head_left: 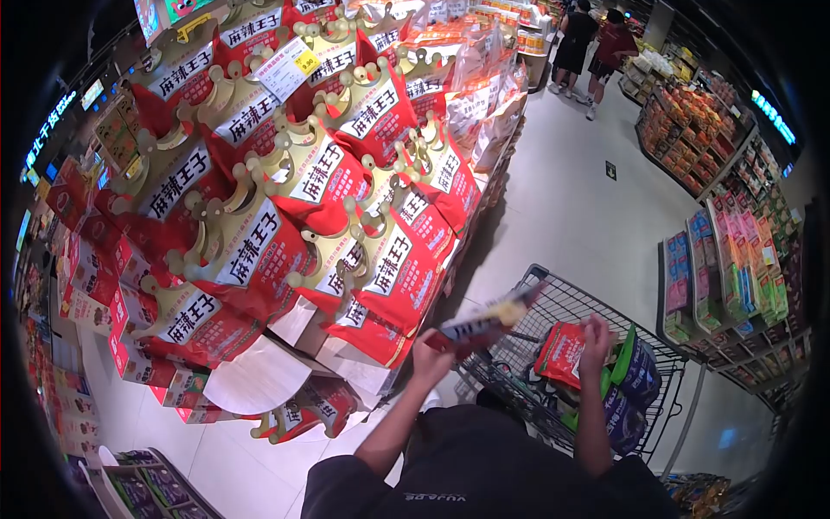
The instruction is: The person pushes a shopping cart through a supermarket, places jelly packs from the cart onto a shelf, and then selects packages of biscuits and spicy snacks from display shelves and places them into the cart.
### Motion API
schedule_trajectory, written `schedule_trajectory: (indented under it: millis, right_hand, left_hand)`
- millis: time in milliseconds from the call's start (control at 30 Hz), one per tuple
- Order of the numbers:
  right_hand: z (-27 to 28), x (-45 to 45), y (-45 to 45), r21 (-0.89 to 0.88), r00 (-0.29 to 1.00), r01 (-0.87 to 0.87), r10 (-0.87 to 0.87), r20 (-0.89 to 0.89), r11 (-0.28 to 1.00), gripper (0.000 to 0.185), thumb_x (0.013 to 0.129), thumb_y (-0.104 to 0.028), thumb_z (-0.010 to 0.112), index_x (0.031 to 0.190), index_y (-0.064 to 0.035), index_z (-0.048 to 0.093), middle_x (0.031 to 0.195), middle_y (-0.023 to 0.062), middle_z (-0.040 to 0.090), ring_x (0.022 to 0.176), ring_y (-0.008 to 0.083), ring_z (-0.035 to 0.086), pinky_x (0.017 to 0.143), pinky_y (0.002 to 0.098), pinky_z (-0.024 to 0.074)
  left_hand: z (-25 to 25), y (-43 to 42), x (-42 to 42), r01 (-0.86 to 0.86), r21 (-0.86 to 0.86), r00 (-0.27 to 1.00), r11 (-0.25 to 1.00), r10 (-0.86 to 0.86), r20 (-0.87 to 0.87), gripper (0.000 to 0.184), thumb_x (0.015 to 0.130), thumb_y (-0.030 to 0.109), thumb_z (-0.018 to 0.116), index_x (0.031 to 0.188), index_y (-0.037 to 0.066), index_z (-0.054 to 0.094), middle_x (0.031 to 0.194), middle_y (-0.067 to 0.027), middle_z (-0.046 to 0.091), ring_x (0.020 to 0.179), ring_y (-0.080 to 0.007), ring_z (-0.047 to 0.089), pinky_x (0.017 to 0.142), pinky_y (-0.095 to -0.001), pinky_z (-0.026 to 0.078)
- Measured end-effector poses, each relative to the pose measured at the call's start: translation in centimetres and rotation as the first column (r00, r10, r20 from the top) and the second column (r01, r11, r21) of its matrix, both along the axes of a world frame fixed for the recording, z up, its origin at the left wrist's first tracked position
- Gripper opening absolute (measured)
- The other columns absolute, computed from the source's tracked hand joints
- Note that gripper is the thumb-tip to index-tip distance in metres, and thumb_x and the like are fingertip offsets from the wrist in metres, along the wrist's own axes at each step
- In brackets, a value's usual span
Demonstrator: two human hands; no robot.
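Observation:
My left hand (430, 353) grips a red and gold snack bag (486, 323), which is blurred and tilted beside the display and over the near side of the cart. My right hand (594, 342) is over the shopping cart (566, 298), its fingers closed at the edge of a red bag (564, 353). Purple and green bags (638, 370) lie in the cart below and to the right of that hand. At my left stands a large stacked display of red and gold bags (259, 242) with white labels.
A price card (287, 69) stands on the display. Two people (596, 52) stand far up the aisle. Shelves with colourful packages (735, 259) are at the right, and stacked goods (692, 130) stand beyond. A bin of purple packs (156, 484) is at the lower left.

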State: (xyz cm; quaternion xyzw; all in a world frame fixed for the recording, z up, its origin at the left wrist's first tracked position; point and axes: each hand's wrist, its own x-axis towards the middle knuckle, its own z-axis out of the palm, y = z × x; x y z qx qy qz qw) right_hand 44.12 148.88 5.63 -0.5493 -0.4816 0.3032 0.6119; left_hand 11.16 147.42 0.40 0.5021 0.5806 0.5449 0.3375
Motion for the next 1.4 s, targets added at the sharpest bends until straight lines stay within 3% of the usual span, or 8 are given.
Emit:
schedule_trajectory:
  millis: [267, 300, 533, 733, 833, 967, 1067, 1400]
  right_hand:
    - [-13.1, -2.2, -11.3, -0.758, 0.698, -0.017, 0.550, 0.457, 0.652, 0.048, 0.084, -0.033, 0.061, 0.123, -0.0066, 0.051, 0.111, 0.0184, 0.060, 0.104, 0.0324, 0.058, 0.089, 0.0408, 0.0449]
    - [-12.6, -3.1, -11.7, -0.683, 0.506, 0.057, 0.569, 0.648, 0.728, 0.046, 0.083, -0.036, 0.060, 0.118, -0.0071, 0.054, 0.108, 0.0165, 0.061, 0.102, 0.0338, 0.059, 0.086, 0.0430, 0.0457]
    - [-13.3, -2.9, -11.6, -0.659, 0.606, 0.081, 0.488, 0.629, 0.748, 0.039, 0.082, -0.036, 0.060, 0.111, -0.0092, 0.057, 0.104, 0.0134, 0.061, 0.099, 0.0318, 0.059, 0.083, 0.0425, 0.0468]
    - [-13.0, -3.1, -11.1, -0.653, 0.595, 0.083, 0.488, 0.639, 0.753, 0.035, 0.079, -0.027, 0.063, 0.109, -0.0109, 0.056, 0.104, 0.0103, 0.061, 0.099, 0.0309, 0.059, 0.082, 0.0430, 0.0475]
    - [-13.2, -2.9, -11.0, -0.685, 0.574, 0.098, 0.521, 0.631, 0.722, 0.033, 0.078, -0.024, 0.062, 0.109, -0.0115, 0.055, 0.107, 0.0092, 0.060, 0.101, 0.0307, 0.058, 0.081, 0.0430, 0.0475]
    - [-12.9, -2.8, -10.8, -0.690, 0.565, 0.082, 0.537, 0.626, 0.719, 0.035, 0.078, -0.023, 0.061, 0.111, -0.0121, 0.054, 0.109, 0.0083, 0.060, 0.102, 0.0304, 0.058, 0.082, 0.0432, 0.0475]
    - [-13.4, -2.7, -10.8, -0.657, 0.553, 0.061, 0.523, 0.649, 0.751, 0.036, 0.079, -0.021, 0.061, 0.113, -0.0123, 0.054, 0.110, 0.0078, 0.059, 0.103, 0.0299, 0.057, 0.082, 0.0432, 0.0475]
    - [-13.0, -2.2, -10.9, -0.721, 0.582, 0.049, 0.567, 0.583, 0.691, 0.038, 0.078, -0.022, 0.061, 0.114, -0.0132, 0.053, 0.112, 0.0079, 0.059, 0.105, 0.0302, 0.056, 0.083, 0.0435, 0.0472]
  left_hand:
    - [5.0, 15.0, -5.0, -0.380, 0.053, 0.911, 0.923, 0.384, -0.149, 0.037, 0.074, 0.034, 0.069, 0.092, 0.002, 0.064, 0.084, -0.0208, 0.065, 0.080, -0.0412, 0.061, 0.074, -0.0479, 0.046]
    - [3.9, 16.5, -5.0, -0.402, 0.018, 0.889, 0.915, 0.395, -0.233, 0.038, 0.074, 0.036, 0.070, 0.092, 0.003, 0.064, 0.084, -0.0206, 0.065, 0.080, -0.0416, 0.061, 0.074, -0.0478, 0.046]
    - [-0.5, 19.9, -3.5, -0.500, -0.392, 0.839, 0.772, 0.319, -0.442, 0.069, 0.072, 0.051, 0.072, 0.094, -0.013, 0.059, 0.097, -0.0308, 0.062, 0.094, -0.0418, 0.061, 0.086, -0.0454, 0.047]
    - [-2.2, 16.0, -2.3, -0.207, -0.042, 0.923, 0.977, 0.209, 0.322, 0.053, 0.084, 0.008, 0.064, 0.125, -0.009, 0.036, 0.117, -0.0226, 0.055, 0.105, -0.0289, 0.058, 0.090, -0.0355, 0.045]
    - [-2.3, 13.2, -1.2, -0.250, -0.143, 0.899, 0.958, 0.284, 0.333, 0.063, 0.085, -0.004, 0.056, 0.137, -0.007, 0.022, 0.132, -0.0223, 0.041, 0.116, -0.0294, 0.051, 0.092, -0.0329, 0.045]
    - [-1.2, 12.5, -0.4, -0.452, -0.133, 0.880, 0.882, 0.465, 0.098, 0.046, 0.085, 0.000, 0.057, 0.127, -0.004, 0.037, 0.119, -0.0188, 0.051, 0.100, -0.0235, 0.057, 0.083, -0.0329, 0.048]
    - [1.0, 12.2, 0.2, -0.013, 0.039, 0.968, 0.999, 0.022, -0.251, 0.026, 0.086, 0.011, 0.057, 0.106, -0.005, 0.056, 0.103, -0.0176, 0.059, 0.094, -0.0271, 0.058, 0.080, -0.0344, 0.047]
    - [-3.0, 16.9, -0.3, 0.174, -0.263, 0.608, 0.949, -0.314, -0.730, 0.071, 0.086, 0.034, 0.060, 0.137, -0.005, 0.031, 0.138, -0.0215, 0.041, 0.132, -0.0332, 0.034, 0.102, -0.0465, 0.033]
